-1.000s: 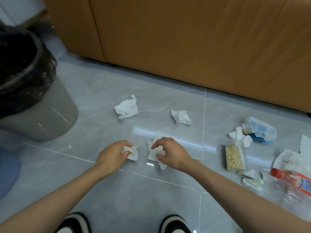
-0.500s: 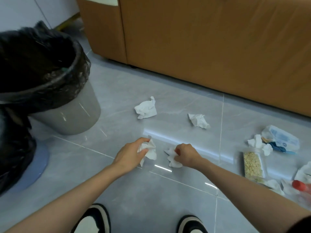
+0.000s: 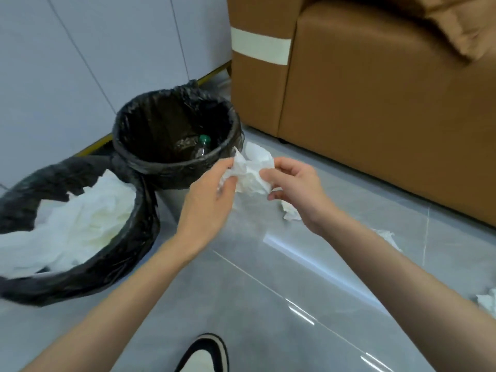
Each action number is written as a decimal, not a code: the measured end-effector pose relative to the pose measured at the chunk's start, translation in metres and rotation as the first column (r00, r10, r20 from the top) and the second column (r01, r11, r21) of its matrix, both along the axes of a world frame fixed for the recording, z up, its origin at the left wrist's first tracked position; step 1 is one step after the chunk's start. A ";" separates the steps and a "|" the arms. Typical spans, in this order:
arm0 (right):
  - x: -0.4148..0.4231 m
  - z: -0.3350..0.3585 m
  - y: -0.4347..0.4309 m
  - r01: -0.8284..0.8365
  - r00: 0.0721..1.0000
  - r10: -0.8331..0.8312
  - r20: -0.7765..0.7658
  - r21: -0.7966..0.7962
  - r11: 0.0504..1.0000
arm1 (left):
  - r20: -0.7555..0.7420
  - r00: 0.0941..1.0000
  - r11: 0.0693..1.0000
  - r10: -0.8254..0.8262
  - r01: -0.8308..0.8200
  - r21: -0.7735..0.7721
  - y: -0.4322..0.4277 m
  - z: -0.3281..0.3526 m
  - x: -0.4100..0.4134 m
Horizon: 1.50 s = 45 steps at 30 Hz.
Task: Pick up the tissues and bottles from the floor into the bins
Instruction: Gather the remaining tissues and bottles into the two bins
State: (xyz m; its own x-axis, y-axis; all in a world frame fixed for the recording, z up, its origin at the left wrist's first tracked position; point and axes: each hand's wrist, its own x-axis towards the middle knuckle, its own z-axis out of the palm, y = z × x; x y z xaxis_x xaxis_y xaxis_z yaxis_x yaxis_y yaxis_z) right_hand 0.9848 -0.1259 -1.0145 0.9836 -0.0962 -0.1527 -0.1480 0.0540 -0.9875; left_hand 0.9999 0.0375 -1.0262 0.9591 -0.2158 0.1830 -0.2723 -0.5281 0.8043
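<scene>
The left hand [image 3: 206, 200] and right hand [image 3: 292, 189] both pinch 1 bunch of crumpled tissue [image 3: 252, 173], held off the floor just right of the far bin [image 3: 166, 173]. 1 green-capped bottle [image 3: 201, 146] lies inside that bin. The 2nd bin [image 3: 128, 253], touching its left, holds white tissues.
</scene>
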 end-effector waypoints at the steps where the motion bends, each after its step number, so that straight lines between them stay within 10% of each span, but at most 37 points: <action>1: 0.006 0.009 0.011 -0.039 0.999 0.039 0.021 -0.005 0.999 | 0.016 1.000 1.000 0.016 -0.016 -0.018 0.009 0.007 -0.001; 12: 0.043 0.038 0.140 -0.222 0.966 0.223 0.127 -0.028 0.975 | 0.197 0.885 0.902 0.421 -0.431 0.007 0.130 0.041 -0.002; 16: 0.056 0.034 0.181 -0.244 0.911 0.335 0.242 -0.338 0.909 | 0.280 0.814 0.830 0.510 -0.550 0.088 0.170 0.042 0.005; 21: 0.069 0.015 0.216 -0.239 0.799 0.562 0.212 -0.747 0.621 | 0.273 0.848 0.705 0.454 -0.529 0.473 0.209 0.016 0.017; 25: 0.076 -0.008 0.234 -0.138 0.719 0.695 0.002 -0.980 0.146 | -0.158 0.931 0.667 0.330 -0.111 0.736 0.241 -0.031 0.028; 29: 0.076 -0.030 0.247 -0.154 0.637 0.743 -0.206 -0.978 -0.140 | -0.473 0.851 0.642 0.229 0.233 0.730 0.243 -0.063 0.023; 38: 0.089 -0.035 0.272 -0.385 0.448 0.535 -0.716 -0.695 -0.608 | -0.595 0.745 0.624 0.300 0.319 0.714 0.232 -0.064 0.029; 41: 0.087 -0.035 0.275 -0.394 0.436 0.482 -0.760 -0.642 -0.658 | -0.578 0.752 0.628 0.316 0.291 0.722 0.230 -0.071 0.028; 45: 0.082 -0.032 0.260 -0.274 0.567 0.637 -0.522 -0.849 -0.451 | -0.512 0.768 0.634 0.384 0.184 0.751 0.223 -0.059 0.023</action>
